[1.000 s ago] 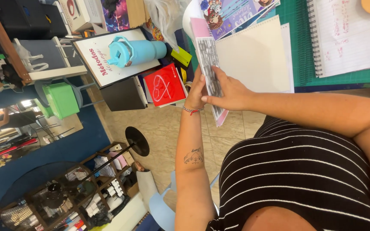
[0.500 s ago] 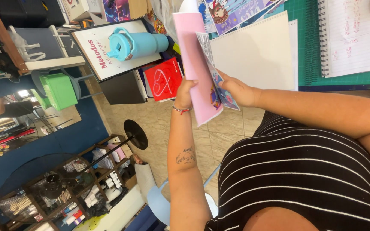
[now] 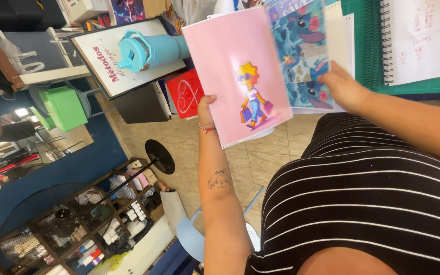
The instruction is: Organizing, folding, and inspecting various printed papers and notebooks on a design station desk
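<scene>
My left hand, with a red bracelet at the wrist, grips the lower edge of a pink sheet printed with a cartoon girl carrying bags. Its printed face is turned toward me. My right hand holds a sheet with blue cartoon creatures, partly tucked behind the pink one. More white sheets lie behind the blue print. Both sheets are held up over the edge of a green cutting mat.
A spiral notebook lies on the mat. To the left are a light blue tumbler on a white sign board, a red bag, a green stool, a black round-based stand and a cluttered shelf.
The pink sheet came off the stack and turned its printed face toward me. My hands moved apart, and the blue print now shows beside it.
</scene>
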